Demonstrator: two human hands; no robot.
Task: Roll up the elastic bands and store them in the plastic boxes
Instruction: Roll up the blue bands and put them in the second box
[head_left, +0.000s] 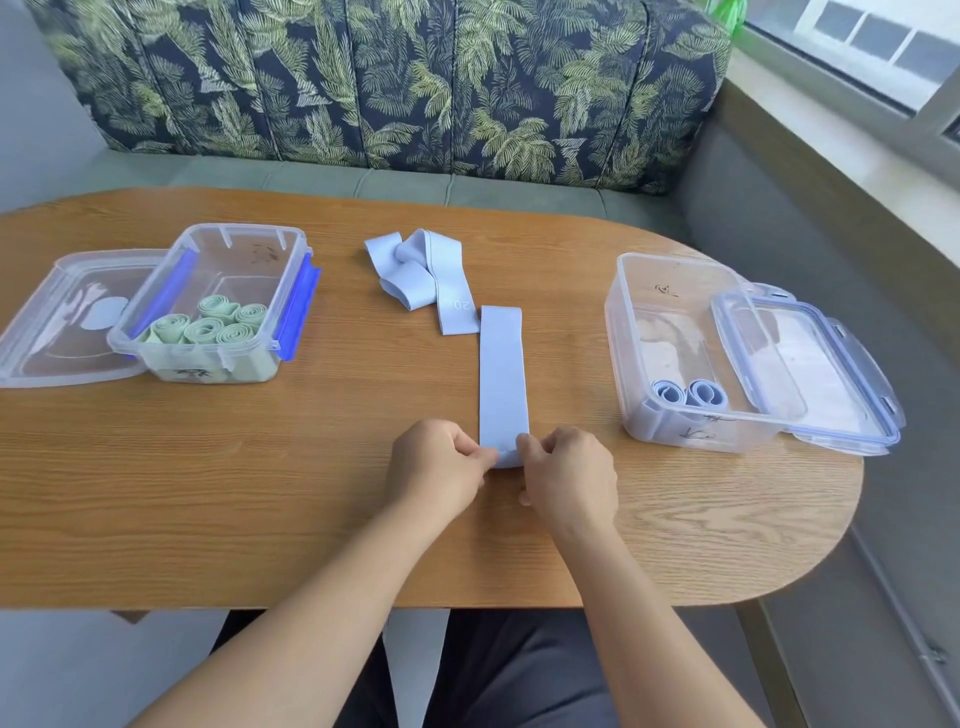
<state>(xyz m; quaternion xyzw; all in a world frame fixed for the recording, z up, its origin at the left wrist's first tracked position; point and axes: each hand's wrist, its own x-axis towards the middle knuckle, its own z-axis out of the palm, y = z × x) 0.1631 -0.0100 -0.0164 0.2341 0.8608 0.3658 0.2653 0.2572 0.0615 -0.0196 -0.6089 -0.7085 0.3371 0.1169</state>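
Note:
A light blue elastic band (502, 374) lies flat and straight on the wooden table (260, 493), running away from me. My left hand (441, 467) and my right hand (569, 473) pinch its near end from either side, where a small fold has formed. More blue bands (423, 275) lie in a loose heap behind it. The clear box on the right (675, 312) holds two rolled blue bands (688, 392). The clear box on the left (218, 260) holds several rolled green bands (208, 325).
A clear lid (810, 364) leans on the right box's right side. Another lid (57, 322) lies flat left of the left box, which has blue clips. A leaf-patterned bench back stands behind the table; a window runs along the right.

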